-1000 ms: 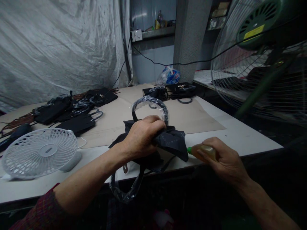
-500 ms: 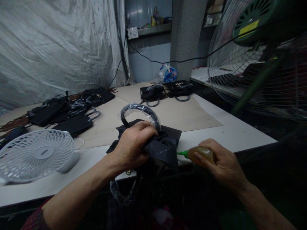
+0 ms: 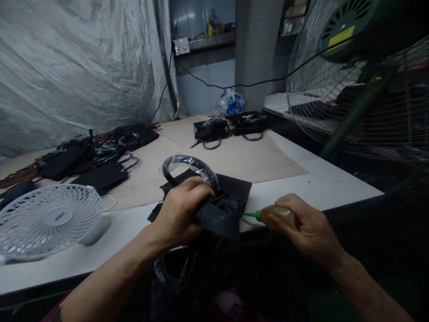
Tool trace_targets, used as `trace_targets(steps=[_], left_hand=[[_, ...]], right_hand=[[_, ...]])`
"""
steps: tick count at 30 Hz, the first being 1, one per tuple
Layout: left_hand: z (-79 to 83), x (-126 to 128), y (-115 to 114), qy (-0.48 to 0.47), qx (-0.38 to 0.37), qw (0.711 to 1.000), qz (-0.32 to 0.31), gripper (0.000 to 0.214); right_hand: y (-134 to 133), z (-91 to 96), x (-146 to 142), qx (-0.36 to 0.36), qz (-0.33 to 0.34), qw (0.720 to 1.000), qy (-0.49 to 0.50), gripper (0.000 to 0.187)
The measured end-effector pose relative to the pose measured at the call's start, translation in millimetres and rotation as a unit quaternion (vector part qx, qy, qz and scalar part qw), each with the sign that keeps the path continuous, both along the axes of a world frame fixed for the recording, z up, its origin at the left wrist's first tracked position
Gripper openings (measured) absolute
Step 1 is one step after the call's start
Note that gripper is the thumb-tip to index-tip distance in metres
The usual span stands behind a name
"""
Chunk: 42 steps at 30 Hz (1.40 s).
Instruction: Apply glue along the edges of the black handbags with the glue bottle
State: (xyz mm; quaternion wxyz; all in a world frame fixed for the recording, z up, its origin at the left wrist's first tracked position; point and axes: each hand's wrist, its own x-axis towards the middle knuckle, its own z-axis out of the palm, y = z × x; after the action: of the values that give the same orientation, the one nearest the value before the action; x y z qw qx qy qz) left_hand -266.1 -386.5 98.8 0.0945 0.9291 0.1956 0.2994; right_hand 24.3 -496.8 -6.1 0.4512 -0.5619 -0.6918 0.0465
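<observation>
My left hand (image 3: pixel 184 208) is closed around a black handbag (image 3: pixel 219 219) at the table's front edge. One of the bag's handles, wrapped in clear plastic, arches up behind the hand, and the other hangs below the edge. Dark lining with a dashed pattern bulges out towards the right. In my right hand (image 3: pixel 303 226) is a squeeze bottle (image 3: pixel 276 218) of amber liquid with a thin green nozzle. It lies nearly level, its tip pointing left at the bag's right side; whether the tip touches the bag I cannot tell.
A white fan (image 3: pixel 56 219) stands at the left front of the table (image 3: pixel 342 188). Several black bags (image 3: pixel 107 174) lie behind it, with more bags (image 3: pixel 248 123) at the back. At right stands a large caged fan (image 3: pixel 345 89); a black cable (image 3: pixel 248 85) runs across the back.
The left hand has drawn the bag slightly left and down, and its handle leans lower. The bottle has shifted a little left with the bag, its nozzle still at the bag's side.
</observation>
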Motion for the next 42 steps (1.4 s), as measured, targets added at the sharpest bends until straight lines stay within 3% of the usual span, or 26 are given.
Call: trace_targets(steps=[7,13,16,20,27,32,37,42], left_hand=[[-5.9,-5,-5,-0.007,-0.011,1.000,0.004,0.029],[-9.6,-6,-9,-0.020,-0.011,1.000,0.004,0.022],[-11.4,-8,-11,-0.021,-0.019,1.000,0.007,0.017],[-13.0,-10,-13,-0.018,-0.031,0.999,0.011,0.016],[-13.6,-13,-17,-0.029,-0.034,0.999,0.008,0.015],[-12.4,-15,-20,-0.032,-0.038,0.999,0.006,0.013],[-12.8,-14,-20,-0.038,-0.035,0.999,-0.001,0.011],[-15.5,-16,-21,-0.037,-0.033,0.999,0.001,0.012]], right_hand=[[2,2.5,-5,-0.006,-0.030,0.999,-0.012,0.019],[3,-6.2,1,-0.063,-0.090,0.993,0.033,0.022],[2,-8.5,3,-0.050,-0.114,0.992,0.035,0.023],[1,-6.3,2,-0.059,-0.081,0.995,0.028,0.021],[2,-8.4,3,-0.067,-0.081,0.992,0.067,0.021],[2,-9.6,3,-0.008,-0.127,0.990,0.059,0.020],[-1,-5.1,0,-0.010,-0.066,0.998,0.007,0.013],[-3,-3.0,0,0.007,-0.070,0.997,0.013,0.014]])
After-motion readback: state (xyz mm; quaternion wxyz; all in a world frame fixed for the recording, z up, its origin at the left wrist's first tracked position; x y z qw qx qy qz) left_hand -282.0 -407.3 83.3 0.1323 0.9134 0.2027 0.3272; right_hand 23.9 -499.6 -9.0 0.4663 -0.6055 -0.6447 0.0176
